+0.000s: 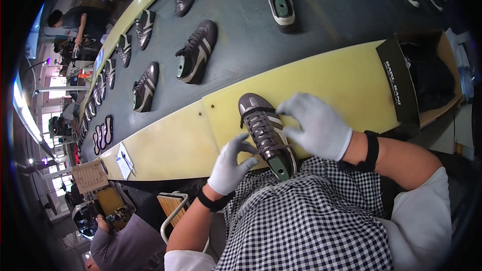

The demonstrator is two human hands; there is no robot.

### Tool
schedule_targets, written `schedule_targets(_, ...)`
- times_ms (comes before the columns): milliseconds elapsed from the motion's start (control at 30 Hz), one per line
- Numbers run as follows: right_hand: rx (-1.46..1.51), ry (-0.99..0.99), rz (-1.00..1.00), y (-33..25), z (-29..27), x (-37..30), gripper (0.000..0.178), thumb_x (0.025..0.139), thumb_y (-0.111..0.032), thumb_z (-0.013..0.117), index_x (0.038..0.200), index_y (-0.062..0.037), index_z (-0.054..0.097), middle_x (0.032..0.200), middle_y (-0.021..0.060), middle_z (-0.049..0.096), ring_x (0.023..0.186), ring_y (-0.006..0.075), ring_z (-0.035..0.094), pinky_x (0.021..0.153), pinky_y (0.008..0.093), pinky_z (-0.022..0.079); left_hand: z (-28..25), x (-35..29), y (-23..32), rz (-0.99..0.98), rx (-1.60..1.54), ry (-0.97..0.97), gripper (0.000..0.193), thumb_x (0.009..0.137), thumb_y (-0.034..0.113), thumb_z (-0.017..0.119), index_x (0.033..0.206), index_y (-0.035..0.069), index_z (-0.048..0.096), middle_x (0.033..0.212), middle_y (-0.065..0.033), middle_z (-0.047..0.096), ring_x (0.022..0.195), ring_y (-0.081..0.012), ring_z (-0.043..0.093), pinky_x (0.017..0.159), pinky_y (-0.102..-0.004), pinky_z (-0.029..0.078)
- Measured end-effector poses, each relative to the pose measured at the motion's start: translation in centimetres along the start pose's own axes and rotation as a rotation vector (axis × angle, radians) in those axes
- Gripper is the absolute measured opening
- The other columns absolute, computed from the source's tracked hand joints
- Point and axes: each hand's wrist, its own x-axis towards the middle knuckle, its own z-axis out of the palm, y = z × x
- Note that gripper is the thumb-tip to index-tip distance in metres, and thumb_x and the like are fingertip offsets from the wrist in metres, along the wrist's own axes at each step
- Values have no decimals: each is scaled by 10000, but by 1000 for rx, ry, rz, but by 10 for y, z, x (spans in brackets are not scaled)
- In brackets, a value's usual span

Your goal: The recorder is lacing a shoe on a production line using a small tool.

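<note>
Sneaker [264, 135], shiny grey with pale side stripes, is set on the yellow board [326, 80] along the near side of the grey work surface [241, 45], its toe pointed towards eleven o'clock and its heel brought close to the checked apron [311, 216]. Laces [261, 129] are threaded up its front, a dark band is seen across the toe, and a green insert [279, 168] is seen in the heel opening.

Taking the sneaker as the centre of the dial, the white-gloved left hand [228, 165] is held between seven and eight o'clock, thumb and forefinger parted beside the laces; whether the shoe is touched cannot be told. At three o'clock the right hand [319, 128], also gloved in white, is held with thumb and fingers spread wide, and nothing is seen gripped between them.

An open box [419, 105] with dark contents is placed at two o'clock. Similar sneakers are stood on the grey surface: one at twelve [280, 7], one between ten and eleven [199, 52], another near ten [145, 88]. Paper [122, 163] and a pen are laid towards half past eight. Another person [125, 243] is seen towards eight o'clock.
</note>
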Motion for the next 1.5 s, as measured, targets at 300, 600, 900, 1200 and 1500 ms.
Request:
schedule_targets(300,282,-438,182,8,39,-18,295,900,-52,530,1180,-56,622,1193,265,619,1134,440,622,983,495,507,28,-13,-1,-152,-352,4,211,1018,144,585,1171,1,561,981,-119,672,895,-186,657,814,-344,534)
schedule_targets(600,376,-610,590,15,14,23,261,940,-222,562,1074,-59,715,920,169,730,854,318,718,806,406,554,23,-20,-23,-225,-652,71,133,949,121,608,1004,30,688,805,-154,662,703,-248,650,694,-358,540)
schedule_targets(900,1021,-666,529,-7,52,2,267,1018,-270,603,1071,-64,764,754,16,672,681,145,577,676,334,487,30,3,-12,66,372,542,224,774,146,831,968,52,771,825,-108,654,697,-277,657,629,-364,515)
schedule_targets(1200,478,-328,372,-22,76,15,246,974,-207,573,1006,-24,735,939,187,692,875,314,651,778,390,513,11,4,17,-185,-354,417,111,846,34,740,782,-51,708,733,-90,698,682,-119,599,641,-295,474)
schedule_targets(1500,143,-431,39,-23,42,-20,278,916,-127,595,1170,-40,668,1079,206,615,925,374,650,838,434,539,18,13,43,-525,-680,-160,275,912,267,676,897,-4,720,810,-50,702,705,-163,583,695,-339,491)
